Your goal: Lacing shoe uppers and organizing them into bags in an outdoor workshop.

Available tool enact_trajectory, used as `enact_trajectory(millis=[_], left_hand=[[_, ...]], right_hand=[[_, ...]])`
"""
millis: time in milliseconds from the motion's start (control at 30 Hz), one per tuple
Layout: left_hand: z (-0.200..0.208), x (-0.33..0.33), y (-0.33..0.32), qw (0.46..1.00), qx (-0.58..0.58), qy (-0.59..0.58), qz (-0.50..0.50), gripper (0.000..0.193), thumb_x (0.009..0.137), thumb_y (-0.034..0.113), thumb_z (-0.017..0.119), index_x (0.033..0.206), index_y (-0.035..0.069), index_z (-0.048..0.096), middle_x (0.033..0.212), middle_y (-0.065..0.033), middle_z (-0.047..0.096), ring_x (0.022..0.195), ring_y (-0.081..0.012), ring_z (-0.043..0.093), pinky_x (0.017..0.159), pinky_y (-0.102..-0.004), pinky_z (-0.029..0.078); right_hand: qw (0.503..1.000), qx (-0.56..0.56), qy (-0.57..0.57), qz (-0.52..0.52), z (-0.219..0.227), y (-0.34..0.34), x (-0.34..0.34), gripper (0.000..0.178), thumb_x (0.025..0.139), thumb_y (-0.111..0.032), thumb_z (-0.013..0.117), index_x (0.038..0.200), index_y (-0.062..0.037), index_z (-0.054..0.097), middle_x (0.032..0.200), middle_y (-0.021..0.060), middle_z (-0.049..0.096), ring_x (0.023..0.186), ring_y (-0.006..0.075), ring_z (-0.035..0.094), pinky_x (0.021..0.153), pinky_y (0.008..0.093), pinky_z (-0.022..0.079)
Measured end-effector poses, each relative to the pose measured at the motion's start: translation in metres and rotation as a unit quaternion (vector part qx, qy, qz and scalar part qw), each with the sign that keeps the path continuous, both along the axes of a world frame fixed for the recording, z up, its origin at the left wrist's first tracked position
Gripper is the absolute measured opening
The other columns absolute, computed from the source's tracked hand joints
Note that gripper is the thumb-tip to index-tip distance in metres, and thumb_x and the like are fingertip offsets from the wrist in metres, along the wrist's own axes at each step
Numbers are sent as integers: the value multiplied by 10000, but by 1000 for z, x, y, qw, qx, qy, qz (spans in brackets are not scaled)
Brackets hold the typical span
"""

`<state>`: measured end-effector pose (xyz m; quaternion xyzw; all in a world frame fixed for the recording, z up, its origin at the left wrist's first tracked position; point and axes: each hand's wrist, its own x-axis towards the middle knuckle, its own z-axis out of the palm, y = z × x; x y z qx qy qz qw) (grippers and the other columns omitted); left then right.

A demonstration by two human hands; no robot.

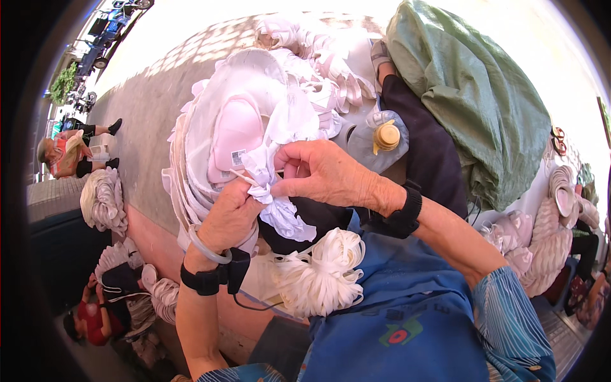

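Both hands meet over the pile in front of me, around a bunch of crumpled thin white material [286, 219]; whether it is paper or cloth I cannot tell. My left hand [230, 213] is closed on its gathered part. Across the gather runs a thin off-white strip [240, 176]. My right hand [328, 173] is pinched at the strip's other side, thumb against curled fingers, which partly hide it. Just beyond lies a pale pink pad [238, 130] with a small printed label, on a stack of white, cup-shaped layered pieces [191, 137]. A loose bundle of off-white strips [324, 274] rests on my lap.
A clear plastic jug with a yellow cap [386, 136] stands right of the pile. Beside it are a dark-trousered leg [429, 146] and a large green cloth sack [464, 95]. Other people [67, 153] sit at the left among white bundles [103, 200]. Parked vehicles stand far left.
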<state>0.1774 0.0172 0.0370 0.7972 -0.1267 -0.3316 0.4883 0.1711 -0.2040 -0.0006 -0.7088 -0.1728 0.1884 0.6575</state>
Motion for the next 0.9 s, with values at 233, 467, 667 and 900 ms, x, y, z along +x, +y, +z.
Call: enact_trajectory(millis=[233,467,667,900], left_hand=[[19,11,10,977,-141,129,96,255,927,141,552,1147,12,557,1139,-78,594,1004,-159,594,878,-312,480],[18,13,12,969,-147,171,99,251,937,162,544,1139,12,555,1145,-80,587,1026,-160,593,875,-310,497],[14,11,15,968,-166,158,100,264,946,163,536,1159,7,547,1160,-83,583,1050,-163,588,894,-318,496],[18,10,16,992,-98,72,17,356,944,104,498,1280,-12,481,1252,-106,552,1098,-178,567,962,-342,448]], right_hand=[[998,1,55,39,3,7,-12,575,791,-404,730,1182,-20,555,794,80,616,692,125,578,619,276,472],[996,-26,44,69,9,20,-22,368,806,-281,708,976,16,574,678,65,540,601,158,504,566,305,430],[1000,0,-27,2,10,19,-27,250,784,-138,662,959,12,564,647,48,480,589,125,446,546,295,396],[996,54,57,32,10,15,-25,159,797,-86,658,892,-13,554,648,-35,349,605,61,349,526,249,323]])
